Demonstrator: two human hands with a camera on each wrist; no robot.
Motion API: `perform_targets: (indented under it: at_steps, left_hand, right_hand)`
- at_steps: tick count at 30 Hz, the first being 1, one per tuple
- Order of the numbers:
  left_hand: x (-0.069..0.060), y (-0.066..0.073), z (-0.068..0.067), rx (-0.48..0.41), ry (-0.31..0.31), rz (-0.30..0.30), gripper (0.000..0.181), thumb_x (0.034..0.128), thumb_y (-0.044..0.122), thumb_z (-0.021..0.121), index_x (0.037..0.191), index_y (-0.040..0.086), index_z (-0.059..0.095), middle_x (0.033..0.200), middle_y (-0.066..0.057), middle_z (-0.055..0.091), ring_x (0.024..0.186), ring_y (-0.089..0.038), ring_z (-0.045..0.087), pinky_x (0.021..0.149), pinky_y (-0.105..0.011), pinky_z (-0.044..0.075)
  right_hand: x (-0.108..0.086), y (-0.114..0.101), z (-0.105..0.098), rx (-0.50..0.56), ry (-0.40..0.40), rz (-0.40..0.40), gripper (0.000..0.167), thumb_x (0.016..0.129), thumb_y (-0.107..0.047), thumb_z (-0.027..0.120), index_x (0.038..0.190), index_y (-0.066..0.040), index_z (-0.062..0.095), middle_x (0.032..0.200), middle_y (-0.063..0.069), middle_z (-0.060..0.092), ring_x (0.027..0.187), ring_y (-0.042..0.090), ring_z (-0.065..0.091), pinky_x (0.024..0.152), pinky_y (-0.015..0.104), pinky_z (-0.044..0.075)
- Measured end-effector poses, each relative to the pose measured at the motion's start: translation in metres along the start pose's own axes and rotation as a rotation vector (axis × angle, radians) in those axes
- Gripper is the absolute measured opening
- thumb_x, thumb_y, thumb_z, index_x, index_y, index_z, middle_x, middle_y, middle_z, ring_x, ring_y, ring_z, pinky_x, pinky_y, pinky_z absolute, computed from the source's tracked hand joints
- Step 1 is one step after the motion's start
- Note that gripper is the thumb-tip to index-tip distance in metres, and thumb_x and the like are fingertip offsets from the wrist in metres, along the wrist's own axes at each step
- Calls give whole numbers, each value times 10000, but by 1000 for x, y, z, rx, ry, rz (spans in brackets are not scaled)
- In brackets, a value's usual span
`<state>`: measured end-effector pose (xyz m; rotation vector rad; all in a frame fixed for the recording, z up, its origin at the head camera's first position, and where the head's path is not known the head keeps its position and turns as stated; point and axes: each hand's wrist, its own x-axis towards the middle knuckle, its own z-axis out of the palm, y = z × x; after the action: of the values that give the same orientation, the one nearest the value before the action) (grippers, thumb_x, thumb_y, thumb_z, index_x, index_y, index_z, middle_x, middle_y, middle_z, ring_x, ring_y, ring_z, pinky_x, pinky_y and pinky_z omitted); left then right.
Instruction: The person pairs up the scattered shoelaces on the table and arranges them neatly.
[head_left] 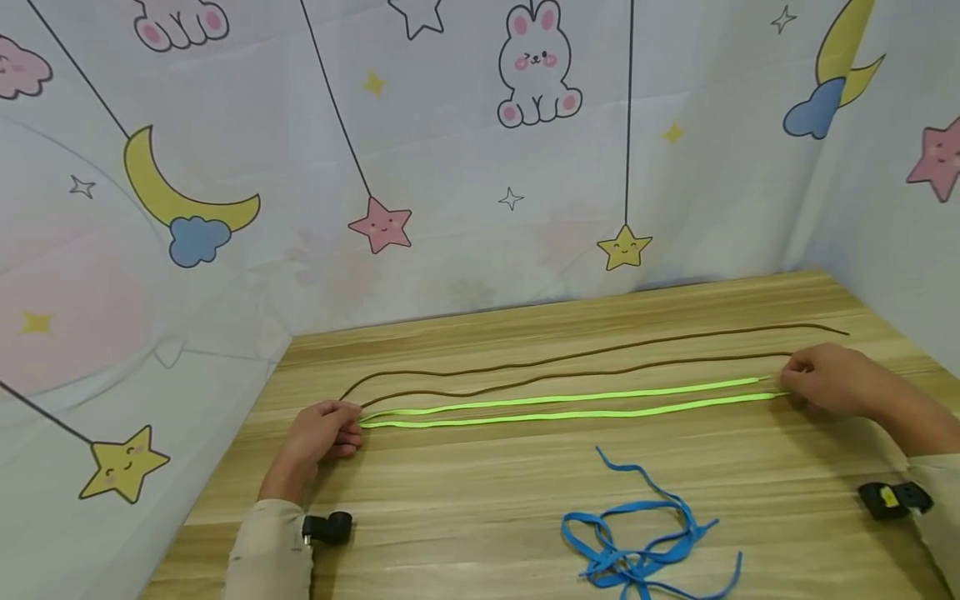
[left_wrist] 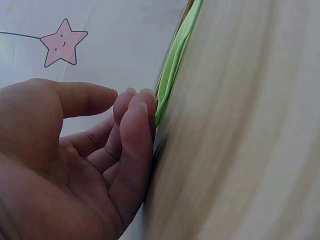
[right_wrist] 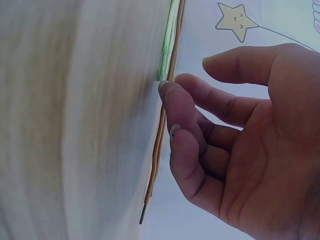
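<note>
At the far left, white fabric printed with yellow moons, stars and a rabbit (head_left: 450, 158) hangs beside a pale wood-grain table (head_left: 450, 500), and runs on behind it and along its right side. Next comes a cream sleeve (head_left: 270, 550) with a small black camera (head_left: 327, 527) at its cuff, then the left hand (head_left: 322, 432), resting low with its fingers loosely bent and the thumb apart from the fingertips. Those fingertips lie at the bent left end of a flat neon-green fabric lace (head_left: 630, 413); whether they press on it I cannot tell. The green lace stretches rightward across the table in two nearly parallel strands. Just beyond it, a thin round brown cord (head_left: 712, 335) also runs in two strands, its left end partly behind the left hand. Nearer the front, right of the middle, a flat bright-blue lace (head_left: 678, 550) lies in a loose tangle. Farther right, the right hand (head_left: 832, 379) sits at the green lace's tips, fingers bent, thumb apart from them; contact is unclear. One brown strand passes behind its fingers, the other ends just beyond it
</note>
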<state>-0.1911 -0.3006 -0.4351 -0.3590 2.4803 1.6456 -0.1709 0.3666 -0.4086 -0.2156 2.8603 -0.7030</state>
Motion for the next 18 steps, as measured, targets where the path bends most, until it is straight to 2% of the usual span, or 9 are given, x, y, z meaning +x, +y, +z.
perform_targets:
  at_steps: [3, 8, 15, 18]
  left_hand:
    - [-1, 1, 0, 5, -8, -1, 358, 1043, 222, 542, 1254, -67, 555, 843, -46, 641, 707, -125, 667, 627, -269, 572]
    - [-2, 2, 0, 17, -16, -7, 369, 1054, 239, 519, 1270, -58, 554, 863, -39, 644, 728, -118, 667, 629, -263, 566]
    - [1, 4, 0, -3, 49, 11, 341, 1067, 232, 489, 1252, -36, 588, 859, -35, 643, 699, -108, 618, 588, -237, 519]
    - [1, 5, 3, 8, 54, 21, 330, 1060, 232, 507, 1230, -39, 589, 836, -31, 635, 672, -104, 600, 572, -233, 509]
  right_hand:
    - [0, -1, -1, -2, 3, 2, 306, 1025, -159, 469, 972, 71, 664, 812, 26, 665, 678, 174, 621, 620, 357, 484]
    - [0, -4, -1, -10, 3, -8, 329, 1038, -171, 470, 1030, 110, 641, 806, 20, 650, 675, 174, 614, 621, 358, 481]
    - [2, -19, 1, -57, 43, -54, 342, 1037, -197, 503, 1082, 107, 652, 823, 13, 645, 711, 159, 574, 617, 354, 467]
    - [1, -29, 3, -39, 26, -61, 369, 1049, -233, 508, 1121, 103, 641, 853, 18, 659, 726, 156, 590, 609, 355, 477]
